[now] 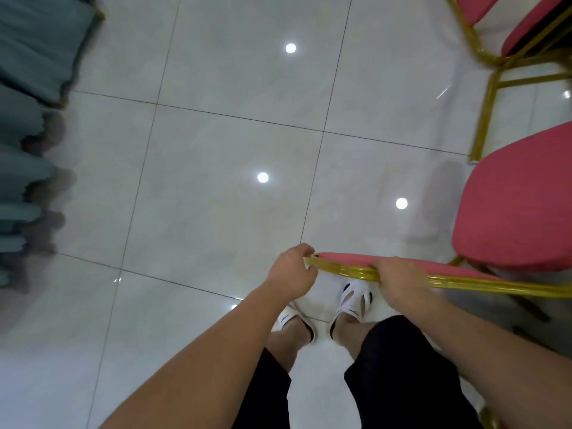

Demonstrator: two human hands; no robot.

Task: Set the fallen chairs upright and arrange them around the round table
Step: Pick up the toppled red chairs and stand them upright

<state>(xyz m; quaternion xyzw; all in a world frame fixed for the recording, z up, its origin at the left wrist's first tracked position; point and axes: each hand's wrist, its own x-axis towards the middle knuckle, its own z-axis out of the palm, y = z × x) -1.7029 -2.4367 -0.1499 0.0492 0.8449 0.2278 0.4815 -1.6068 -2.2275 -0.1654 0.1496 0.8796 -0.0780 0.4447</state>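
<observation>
Fabric (24, 57) in teal folds hangs along the 9 o'clock edge, its scalloped hem meeting the glossy white tiled floor (216, 150), where round ceiling lights are reflected.

Toward 6 o'clock, two bare forearms reach forward over black shorts (402, 366) and white slippers (353, 300). The left hand (291, 274), just right of centre and below it, curls its fingers round the rounded corner of a gold rail (346, 271) that tops the backrest of the pink chair (520, 205). The right hand (399, 280) lies just beside it toward 4 o'clock, knuckles up, with its fingers wrapped over the same rail. So both hands are closed round the backrest frame.

The rail and its pink padding run from the hands out to the 4 o'clock edge. The chair's pink seat sits just beyond it at 3 o'clock, facing up, with dark leg tips showing under the rail.

A second chair (492, 97) with pink cushions and a gold frame is at 1 o'clock, well apart from the hands. Its legs slant across the tiles, and I cannot tell for certain whether it is standing or tipped.
</observation>
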